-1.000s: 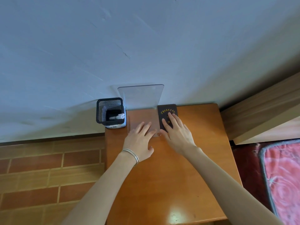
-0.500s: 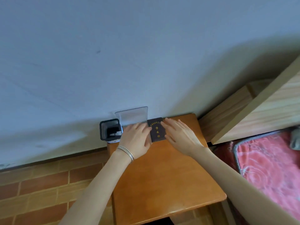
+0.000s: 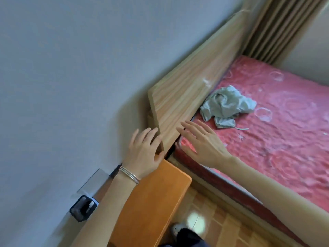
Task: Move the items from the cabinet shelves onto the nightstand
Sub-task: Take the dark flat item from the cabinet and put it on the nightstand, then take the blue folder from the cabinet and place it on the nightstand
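**Two empty hands held out between a bedside table and a bed**

A head-worn camera looks down, tilted, into the corner of a bedroom. The picture is slightly blurred.

The left hand (image 3: 145, 148) is spread, with its fingers straight and apart, and it holds nothing. It hovers over the far corner of an orange-brown wooden bedside table (image 3: 151, 202). Its fingertips are at the near end of a light wood-grain headboard (image 3: 192, 90), but contact cannot be made out. Thin silver bangles (image 3: 129, 173) circle the left wrist.

The right hand (image 3: 201, 141) is also spread and empty, palm down. It is above the near corner of a red-pink patterned mattress (image 3: 276, 131), and its fingers point toward the headboard.

The task's things stand along the table's back edge, against a pale blue-grey wall (image 3: 71, 77):
- A black mesh pen holder (image 3: 82, 208) is at the far left corner, with something white inside it.
- A clear plastic stand (image 3: 92, 182) is just beside the pen holder.
- A dark booklet (image 3: 115, 171) comes next, mostly hidden behind the left wrist.

Both hands are well apart from these things.

A crumpled pale blue-grey cloth (image 3: 227, 106) lies on the mattress close to the headboard. Beige pleated curtains (image 3: 277, 27) hang beyond the head of the bed. The tiled brown floor (image 3: 219, 223) shows between the table and the bed. The toe of a shoe (image 3: 177, 229) is at the bottom edge.
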